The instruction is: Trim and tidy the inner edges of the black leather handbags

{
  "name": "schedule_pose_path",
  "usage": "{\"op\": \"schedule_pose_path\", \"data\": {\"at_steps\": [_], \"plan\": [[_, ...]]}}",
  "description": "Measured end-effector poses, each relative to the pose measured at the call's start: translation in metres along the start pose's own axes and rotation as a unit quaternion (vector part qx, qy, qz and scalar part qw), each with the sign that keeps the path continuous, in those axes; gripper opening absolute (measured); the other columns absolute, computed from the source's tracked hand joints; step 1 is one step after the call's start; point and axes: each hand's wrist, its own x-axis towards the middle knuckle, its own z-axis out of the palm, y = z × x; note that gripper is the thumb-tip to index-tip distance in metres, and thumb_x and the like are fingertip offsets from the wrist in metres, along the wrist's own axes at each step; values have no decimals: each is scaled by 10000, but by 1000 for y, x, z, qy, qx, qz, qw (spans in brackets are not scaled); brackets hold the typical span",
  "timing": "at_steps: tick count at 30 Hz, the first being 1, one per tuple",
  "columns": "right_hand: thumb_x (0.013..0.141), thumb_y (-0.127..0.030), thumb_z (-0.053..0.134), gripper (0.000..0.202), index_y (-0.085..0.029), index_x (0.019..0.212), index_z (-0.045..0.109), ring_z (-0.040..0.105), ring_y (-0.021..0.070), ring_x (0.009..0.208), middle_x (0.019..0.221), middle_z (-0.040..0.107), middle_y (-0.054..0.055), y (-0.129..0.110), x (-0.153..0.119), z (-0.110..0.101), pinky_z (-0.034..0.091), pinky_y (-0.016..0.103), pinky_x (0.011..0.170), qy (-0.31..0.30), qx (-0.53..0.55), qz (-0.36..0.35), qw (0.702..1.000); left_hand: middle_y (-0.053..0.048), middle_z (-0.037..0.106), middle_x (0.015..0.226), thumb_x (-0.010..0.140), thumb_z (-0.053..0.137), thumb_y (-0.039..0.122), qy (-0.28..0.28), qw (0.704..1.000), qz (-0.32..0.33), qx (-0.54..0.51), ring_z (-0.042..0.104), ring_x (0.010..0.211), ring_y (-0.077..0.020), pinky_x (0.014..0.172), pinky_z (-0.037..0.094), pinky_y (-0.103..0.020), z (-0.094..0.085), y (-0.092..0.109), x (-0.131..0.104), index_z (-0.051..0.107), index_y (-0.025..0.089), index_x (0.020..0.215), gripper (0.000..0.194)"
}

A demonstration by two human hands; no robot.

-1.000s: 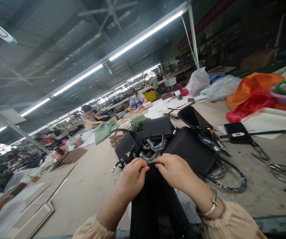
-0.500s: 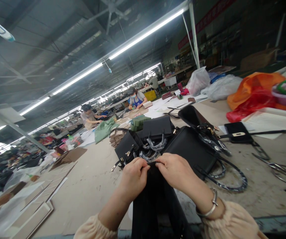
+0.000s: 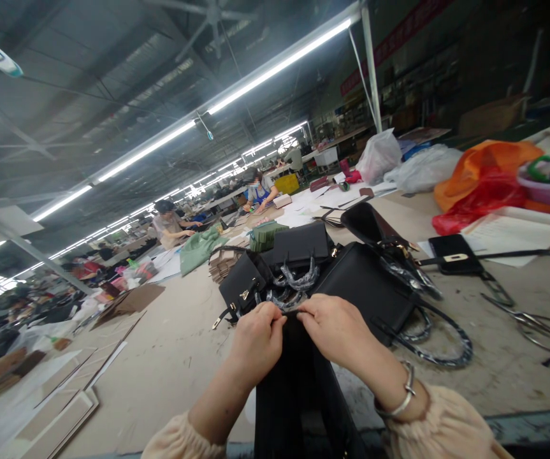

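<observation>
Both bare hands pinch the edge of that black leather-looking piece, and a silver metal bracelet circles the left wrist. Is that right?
Wrong wrist: the head view shows the silver metal bracelet around the right one. The left hand and right hand do pinch the black leather-looking piece.

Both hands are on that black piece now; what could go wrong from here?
The left hand and right hand pinch only the top edge of the black piece, so it might slip. The metal bracelet behind the right hand could scuff the black piece. The black bags heaped just beyond might get knocked.
</observation>
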Motion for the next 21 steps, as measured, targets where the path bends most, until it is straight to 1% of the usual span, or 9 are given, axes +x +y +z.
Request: {"op": "schedule_pose_path", "data": {"at_steps": [3, 9, 14, 18, 21], "plan": [[876, -261, 434, 253, -268, 888, 686, 596, 172, 848, 873, 661, 8, 0, 0, 1, 387, 267, 724, 10, 4, 0, 1000, -4, 589, 731, 832, 487, 166, 0, 1000, -3, 8, 567, 673, -151, 625, 391, -265, 0, 1, 1, 499, 199, 737, 102], [878, -260, 428, 260, -260, 878, 689, 595, 164, 845, 889, 666, 7, 0, 0, 1, 381, 265, 715, 9, 8, -2, 1000, 7, 573, 681, 832, 491, 180, -5, 999, -23, 27, 552, 627, -150, 588, 349, -263, -1, 6, 4, 477, 201, 704, 130], [875, -261, 433, 257, -259, 852, 689, 598, 164, 844, 864, 664, 2, 1, 0, 0, 377, 267, 710, 10, 4, 1, 1000, 13, 556, 649, 828, 496, 185, -5, 999, -33, 28, 540, 608, -146, 574, 332, -259, 2, 6, 3, 460, 201, 683, 150], [871, -263, 436, 257, -252, 838, 691, 595, 163, 833, 853, 662, 5, 1, 1, 0, 372, 266, 703, 9, 10, 1, 1000, 8, 582, 668, 821, 514, 197, -2, 998, -56, -5, 556, 631, -146, 596, 363, -252, 2, 3, 2, 488, 196, 689, 135], [868, -257, 437, 257, -253, 858, 694, 594, 164, 844, 858, 664, 6, 1, 1, 1, 369, 265, 717, 10, 16, 4, 1000, -8, 628, 750, 818, 515, 179, -8, 997, -57, -59, 588, 709, -147, 660, 408, -246, 0, 0, 2, 523, 189, 707, 112]]}}
